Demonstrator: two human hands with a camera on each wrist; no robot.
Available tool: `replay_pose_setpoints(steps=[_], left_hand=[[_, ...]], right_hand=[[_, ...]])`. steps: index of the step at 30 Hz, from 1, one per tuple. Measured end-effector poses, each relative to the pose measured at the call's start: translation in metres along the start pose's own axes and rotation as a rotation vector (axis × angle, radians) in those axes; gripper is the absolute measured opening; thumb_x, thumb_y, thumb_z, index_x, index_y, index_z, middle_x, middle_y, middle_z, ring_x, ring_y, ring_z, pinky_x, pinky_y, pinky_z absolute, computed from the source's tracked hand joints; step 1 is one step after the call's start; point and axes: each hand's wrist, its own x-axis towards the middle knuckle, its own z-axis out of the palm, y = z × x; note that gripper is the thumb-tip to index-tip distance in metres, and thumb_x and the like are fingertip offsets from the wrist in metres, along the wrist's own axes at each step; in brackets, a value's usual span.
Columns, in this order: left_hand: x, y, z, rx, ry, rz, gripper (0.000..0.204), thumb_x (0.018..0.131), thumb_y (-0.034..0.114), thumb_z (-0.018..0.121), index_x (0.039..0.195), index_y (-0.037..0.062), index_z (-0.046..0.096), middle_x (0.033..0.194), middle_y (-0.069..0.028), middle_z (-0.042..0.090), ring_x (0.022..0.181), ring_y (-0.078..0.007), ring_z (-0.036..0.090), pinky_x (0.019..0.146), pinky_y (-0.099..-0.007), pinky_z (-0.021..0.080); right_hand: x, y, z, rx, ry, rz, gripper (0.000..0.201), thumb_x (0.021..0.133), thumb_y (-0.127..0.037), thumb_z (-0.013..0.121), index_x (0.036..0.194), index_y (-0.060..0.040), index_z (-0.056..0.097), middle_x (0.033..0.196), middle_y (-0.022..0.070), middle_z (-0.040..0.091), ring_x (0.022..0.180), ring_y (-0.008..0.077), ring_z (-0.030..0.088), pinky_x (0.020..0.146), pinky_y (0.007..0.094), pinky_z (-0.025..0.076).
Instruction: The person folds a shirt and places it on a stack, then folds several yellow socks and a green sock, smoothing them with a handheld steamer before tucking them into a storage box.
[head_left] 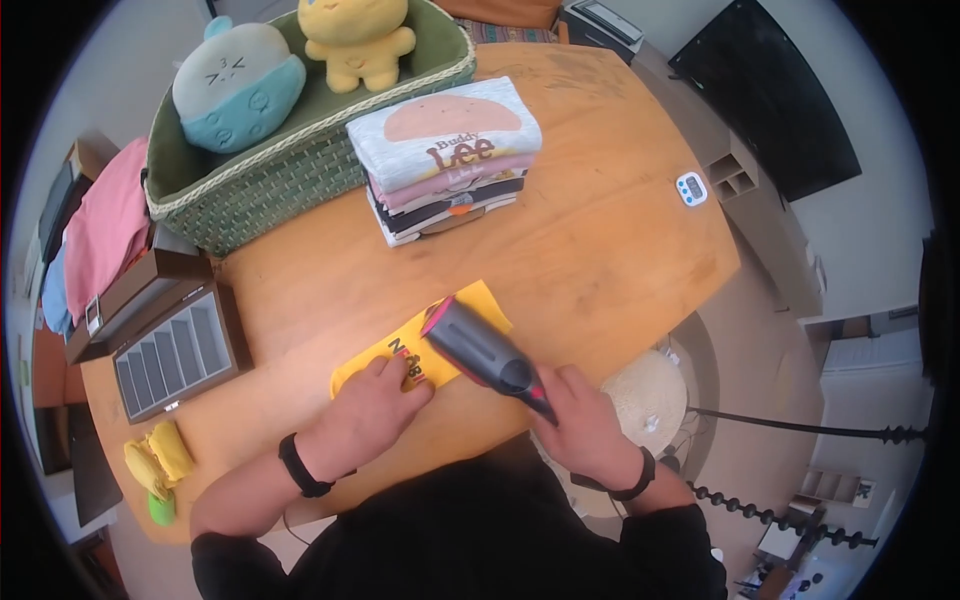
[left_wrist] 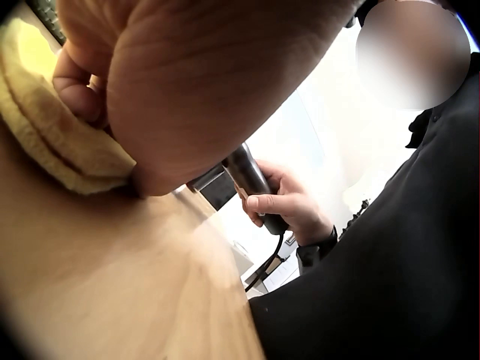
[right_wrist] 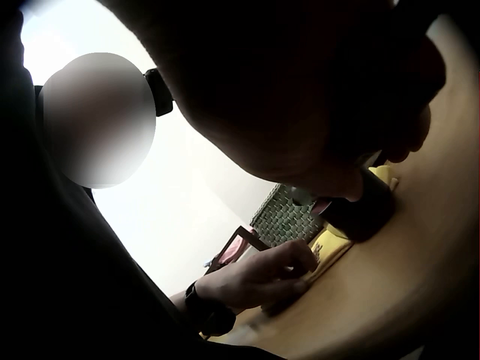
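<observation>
A yellow folded cloth with printed letters (head_left: 460, 310) lies on the table near the person. The left hand (head_left: 370, 415) rests on its near left part, its fingers touching the fabric beside the print; the left wrist view shows some fingers bent against the yellow cloth (left_wrist: 56, 135). In the right hand (head_left: 585, 425) is the handle of a dark grey handheld device with pink trim (head_left: 480, 345), its wide head over the right part of the cloth. The right wrist view is dark, but the device (right_wrist: 364, 210) shows beyond the fingers.
A green woven basket (head_left: 280, 195) with two plush toys stands at the back left, beside a stack of folded shirts (head_left: 445, 160). An open compartment box (head_left: 180, 350) and small yellow and green items (head_left: 160, 460) lie left. A timer (head_left: 690, 189) sits at the right edge.
</observation>
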Motion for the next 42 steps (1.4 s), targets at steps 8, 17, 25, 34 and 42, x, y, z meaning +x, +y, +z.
replay_pose_setpoints(steps=[8, 17, 25, 34, 42], left_hand=[[0.000, 0.002, 0.003, -0.011, 0.066, 0.019, 0.028, 0.092, 0.012, 0.067, 0.120, 0.0064, 0.066, 0.114, -0.0245, 0.063, 0.099, -0.0380, 0.063, 0.088, -0.0450, 0.057], [-0.044, -0.009, -0.001, -0.007, 0.210, 0.083, 0.025, 0.088, 0.015, 0.077, 0.108, 0.0032, 0.067, 0.109, -0.0166, 0.062, 0.098, -0.0357, 0.062, 0.084, -0.0445, 0.053], [-0.068, -0.035, -0.005, 0.117, 0.254, 0.233, 0.026, 0.084, 0.011, 0.071, 0.108, 0.0002, 0.070, 0.111, -0.0145, 0.066, 0.107, -0.0335, 0.064, 0.094, -0.0440, 0.055], [-0.068, -0.040, -0.007, 0.153, 0.267, 0.255, 0.024, 0.082, 0.010, 0.067, 0.103, -0.0002, 0.070, 0.104, -0.0136, 0.067, 0.104, -0.0310, 0.066, 0.089, -0.0400, 0.058], [-0.064, -0.035, -0.011, -0.075, 0.402, 0.136, 0.017, 0.084, 0.006, 0.073, 0.099, 0.0031, 0.067, 0.096, -0.0121, 0.067, 0.090, -0.0334, 0.068, 0.079, -0.0441, 0.056]], right_hand=[[0.016, 0.028, -0.021, -0.039, 0.076, 0.122, 0.062, 0.089, -0.010, 0.073, 0.146, -0.0003, 0.051, 0.115, 0.0219, 0.062, 0.095, 0.0462, 0.066, 0.081, 0.0490, 0.058], [0.033, 0.156, -0.039, 0.718, 0.250, 0.268, 0.048, 0.096, -0.006, 0.076, 0.138, -0.0004, 0.055, 0.111, 0.0093, 0.068, 0.094, 0.0154, 0.068, 0.081, 0.0338, 0.058], [0.072, 0.228, -0.061, 0.925, 0.114, 0.386, 0.040, 0.101, -0.009, 0.068, 0.139, -0.0013, 0.057, 0.101, 0.0055, 0.067, 0.079, 0.0124, 0.066, 0.069, 0.0282, 0.056], [0.073, 0.100, -0.029, -0.275, 0.385, -0.211, 0.042, 0.089, -0.013, 0.077, 0.127, 0.0003, 0.067, 0.122, 0.0219, 0.063, 0.112, 0.0406, 0.062, 0.095, 0.0482, 0.053], [0.109, -0.038, 0.061, -0.086, -0.145, -0.671, 0.063, 0.082, -0.020, 0.083, 0.139, -0.0054, 0.062, 0.148, 0.0236, 0.055, 0.145, 0.0426, 0.048, 0.121, 0.0560, 0.039]])
